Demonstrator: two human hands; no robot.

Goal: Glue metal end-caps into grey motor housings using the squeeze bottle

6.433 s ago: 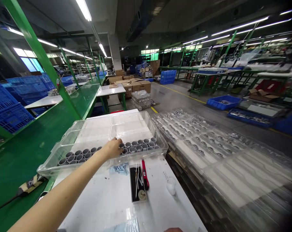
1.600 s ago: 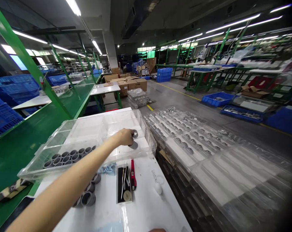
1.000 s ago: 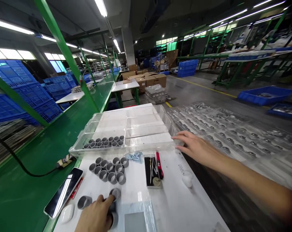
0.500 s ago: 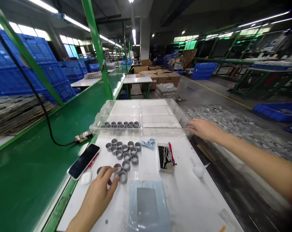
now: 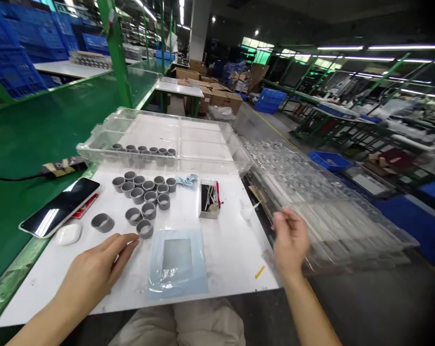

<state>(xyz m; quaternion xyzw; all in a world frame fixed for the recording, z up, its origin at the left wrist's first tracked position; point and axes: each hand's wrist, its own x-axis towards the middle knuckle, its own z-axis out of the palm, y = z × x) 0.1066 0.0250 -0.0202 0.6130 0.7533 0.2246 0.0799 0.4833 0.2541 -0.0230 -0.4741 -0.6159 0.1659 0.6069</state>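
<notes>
My left hand [image 5: 98, 266] is low over the white table [image 5: 235, 254], fingers stretched forward with a slight gap between thumb and index finger. Its fingertips are beside the nearest grey ring [image 5: 144, 229]; whether they touch it I cannot tell. Several more grey rings [image 5: 137, 195] stand grouped behind, and a single ring [image 5: 102, 222] sits apart to the left. Off the table's right edge, my right hand [image 5: 292, 240] is raised with curled, closed fingers, slightly blurred; anything inside is hidden. A clear plastic tray [image 5: 210, 165] at the back holds a row of rings.
A phone [image 5: 61, 206] and white case [image 5: 68, 234] lie left. A blue-edged clear sheet [image 5: 199, 269] is in front. A small tool box [image 5: 208, 215], blue scrap [image 5: 187, 180] and yellow stick [image 5: 259, 272] share the table. Stacked clear trays [image 5: 332, 226] stand right.
The view has turned right and down. My right hand has left the tray's right side and come back toward me, fingers now curled. My left hand has drawn back from the nearest rings.
</notes>
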